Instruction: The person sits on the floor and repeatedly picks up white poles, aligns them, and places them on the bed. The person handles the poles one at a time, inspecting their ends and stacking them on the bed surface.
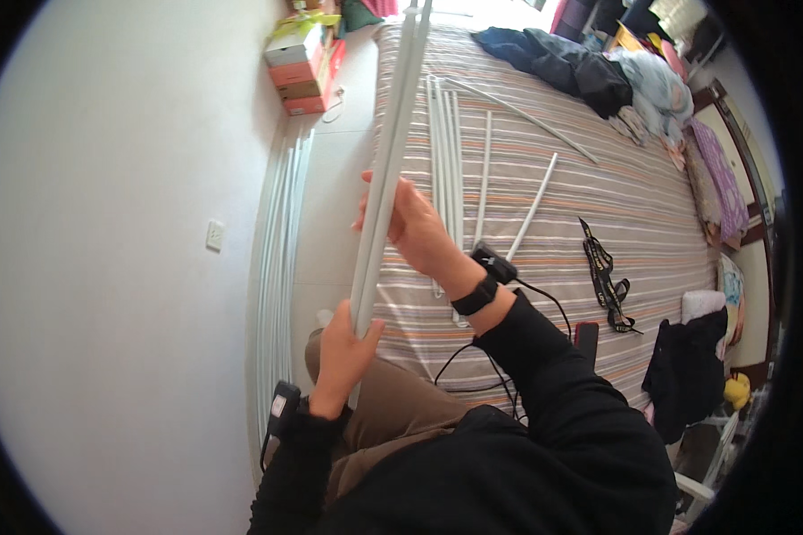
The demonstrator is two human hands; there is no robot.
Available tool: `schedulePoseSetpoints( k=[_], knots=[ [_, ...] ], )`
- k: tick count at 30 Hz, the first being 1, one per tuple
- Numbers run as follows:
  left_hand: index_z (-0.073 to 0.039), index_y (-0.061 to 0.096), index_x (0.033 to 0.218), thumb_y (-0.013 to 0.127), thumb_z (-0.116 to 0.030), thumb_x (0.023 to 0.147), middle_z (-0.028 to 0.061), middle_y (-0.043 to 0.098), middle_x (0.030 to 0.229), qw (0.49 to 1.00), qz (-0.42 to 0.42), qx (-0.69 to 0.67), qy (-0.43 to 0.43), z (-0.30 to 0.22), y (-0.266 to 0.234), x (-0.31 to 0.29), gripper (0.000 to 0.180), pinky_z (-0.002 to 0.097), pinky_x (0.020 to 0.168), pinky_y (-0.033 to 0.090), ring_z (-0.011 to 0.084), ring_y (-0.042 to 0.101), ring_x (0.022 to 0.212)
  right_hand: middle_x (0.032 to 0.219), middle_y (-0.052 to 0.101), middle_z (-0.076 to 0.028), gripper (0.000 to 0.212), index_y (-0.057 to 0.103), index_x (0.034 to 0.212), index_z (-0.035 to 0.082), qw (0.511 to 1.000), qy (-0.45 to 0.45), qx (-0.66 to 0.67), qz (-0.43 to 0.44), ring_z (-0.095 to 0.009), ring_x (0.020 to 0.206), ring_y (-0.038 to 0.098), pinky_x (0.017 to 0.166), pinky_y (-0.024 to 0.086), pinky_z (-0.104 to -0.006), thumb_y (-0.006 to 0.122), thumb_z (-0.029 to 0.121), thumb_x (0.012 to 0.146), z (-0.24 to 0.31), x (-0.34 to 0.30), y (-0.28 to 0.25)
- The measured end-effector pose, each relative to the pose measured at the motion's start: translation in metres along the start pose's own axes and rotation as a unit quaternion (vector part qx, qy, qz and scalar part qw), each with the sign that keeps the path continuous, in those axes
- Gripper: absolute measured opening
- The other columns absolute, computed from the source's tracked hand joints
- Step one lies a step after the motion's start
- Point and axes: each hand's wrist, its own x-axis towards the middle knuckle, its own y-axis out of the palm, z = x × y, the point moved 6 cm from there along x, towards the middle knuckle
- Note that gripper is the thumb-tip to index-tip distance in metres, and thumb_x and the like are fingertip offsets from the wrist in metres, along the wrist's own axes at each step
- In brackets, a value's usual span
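Note:
A pair of long, slim white tubes (391, 152) stands side by side in front of me, slanting up and away past the top of the view. Low on the tubes, my left hand (341, 352) is closed round them, thumb along the near side. Higher up, my right hand (418, 230) wraps the same tubes from the right, its fingertips showing on the left side. Beyond them, several similar tubes (444, 152) lie together on the striped bed (656, 218). Separate from these are a thin tube (485, 169), a shorter one (533, 205) and a slanted one (526, 120).
More long tubes (277, 259) lie on the floor along the wall at left. Stacked boxes (299, 67) stand at the far left. A black lanyard (605, 281), a phone (586, 337) and clothes (580, 67) are on the bed. Black cables trail from my wrist devices.

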Motion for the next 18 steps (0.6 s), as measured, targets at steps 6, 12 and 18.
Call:
schedulePoseSetpoints(
  k=[6, 12, 18],
  knots=[
    [0.001, 0.054, 0.102, 0.069, -0.008, 0.084, 0.0046, 0.059, 0.075, 0.997, -0.052, -0.053, 0.029, 0.019, 0.016, 0.021, 0.025, 0.0245, 0.044, 0.041, 0.0076, 0.050, 0.052, 0.138, 0.041, -0.028, 0.081, 0.034, 0.141, -0.005, 0.561, -0.055, -0.702, -0.436, -0.038, 0.133, 0.036, 0.110, 0.027, -0.0435, 0.062, 0.049, 0.088, 0.047, -0.065, -0.288],
    [-0.001, 0.058, 0.103, 0.071, -0.015, 0.080, 0.0164, 0.065, 0.081, 0.996, 0.022, -0.065, -0.052, 0.021, 0.073, 0.061, 0.030, 0.0364, 0.066, 0.049, 0.0304, 0.064, 0.072, 0.151, 0.021, -0.031, 0.097, 0.016, 0.147, -0.009, 0.786, 0.043, -0.498, -0.364, -0.039, 0.143, 0.018, 0.117, 0.014, -0.0439, 0.046, 0.064, 0.090, -0.041, -0.044, -0.364],
    [0.000, 0.060, 0.104, 0.074, -0.021, 0.076, 0.0167, 0.063, 0.099, 0.996, 0.061, 0.016, 0.063, 0.014, 0.160, 0.115, 0.037, 0.0394, 0.082, 0.046, 0.0309, 0.060, 0.096, 0.155, 0.016, -0.024, 0.088, 0.010, 0.149, -0.005, 0.859, 0.104, -0.445, -0.230, -0.031, 0.146, 0.015, 0.117, 0.014, -0.0347, 0.032, 0.062, 0.097, -0.068, 0.014, -0.309]
  ],
)
